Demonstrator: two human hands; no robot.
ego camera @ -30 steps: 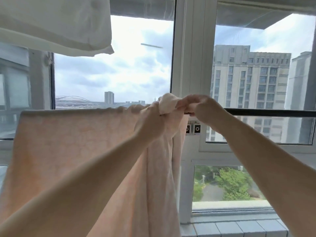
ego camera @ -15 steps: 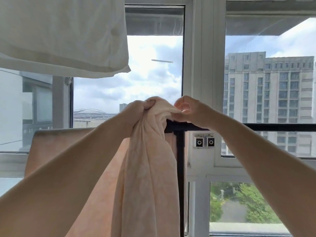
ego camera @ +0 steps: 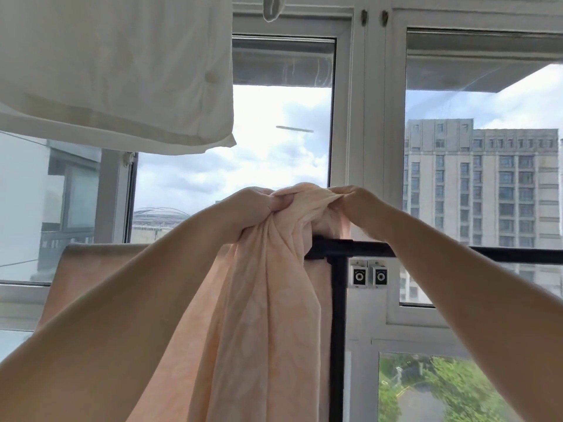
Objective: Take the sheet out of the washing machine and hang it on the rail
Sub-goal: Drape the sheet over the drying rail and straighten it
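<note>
A pale peach sheet hangs in front of me, bunched into folds at the top. My left hand grips the bunched top edge from the left. My right hand grips the same bunch from the right, just above the black rail. Both hands hold the fabric slightly higher than the rail. Part of the sheet lies spread flat over the rail to the left, behind my left arm. The rail's black upright post drops down just right of the hanging folds.
A white cloth hangs overhead at the upper left. White window frames stand close behind the rail, with two small fittings on the frame. Buildings and trees lie outside.
My view has tilted upward and shifted left. Both hands have lifted the bunched sheet a little higher above the rail, and the rail's upright post has come into view.
</note>
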